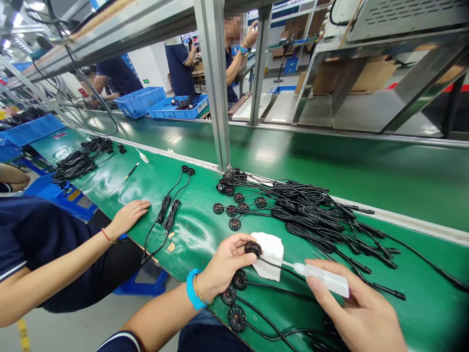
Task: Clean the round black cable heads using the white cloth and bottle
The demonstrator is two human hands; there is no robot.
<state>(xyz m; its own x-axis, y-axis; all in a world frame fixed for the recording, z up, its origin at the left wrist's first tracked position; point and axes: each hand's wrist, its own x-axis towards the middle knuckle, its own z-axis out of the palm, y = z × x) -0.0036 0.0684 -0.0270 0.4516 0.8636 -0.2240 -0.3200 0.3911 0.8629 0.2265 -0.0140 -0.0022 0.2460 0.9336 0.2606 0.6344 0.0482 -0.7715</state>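
Note:
My left hand [223, 266] pinches a small round black part [252, 248] on a black cable, held over a white cloth [269, 254] on the green bench [205, 230]. My right hand [361, 313] grips a small clear squeeze bottle [324, 278] whose thin needle tip points at that round part. Three more round parts [236, 298] with cables lie just below my left hand. A big tangle of black cables [315, 215] with round ends lies beyond the cloth.
A co-worker's hand [128, 215] rests flat on the bench at left, beside a coiled cable pair [168, 212]. Another cable pile [78, 161] lies farther left. A metal post [216, 83] rises mid-bench. Blue bins [176, 107] and people stand behind the conveyor [330, 161].

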